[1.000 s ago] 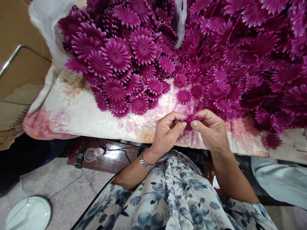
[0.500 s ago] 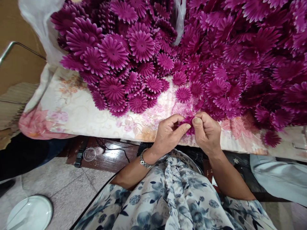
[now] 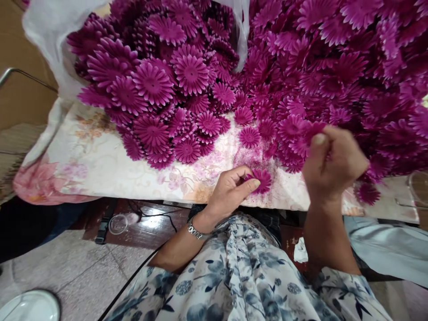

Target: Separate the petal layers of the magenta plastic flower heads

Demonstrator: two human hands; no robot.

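Observation:
Near the table's front edge, my left hand [image 3: 230,187] pinches a purple artificial flower [image 3: 263,181] between thumb and fingers, its petals fanning out to the right. My right hand [image 3: 336,162], slightly blurred, is lifted to the right with thumb and fingers closed. A purple flower piece [image 3: 315,130] shows at its fingertips, partly lost against the similar flowers behind. Just beyond my hands lies a large heap of loose purple flowers [image 3: 292,127]. One single flower [image 3: 249,137] rests at the heap's near edge.
Stacked purple flowers [image 3: 154,87] fill the left, beside a translucent plastic bag [image 3: 50,44]. A floral cloth [image 3: 100,174], dusted with purple specks, covers the table. Another person's light-coloured trouser leg [image 3: 384,249] is at the right. A white round lid-like object [image 3: 30,307] sits low left.
My hands were together on the purple flower; now my right hand has moved up and right, away from my left, which keeps its flower. The view has shifted slightly.

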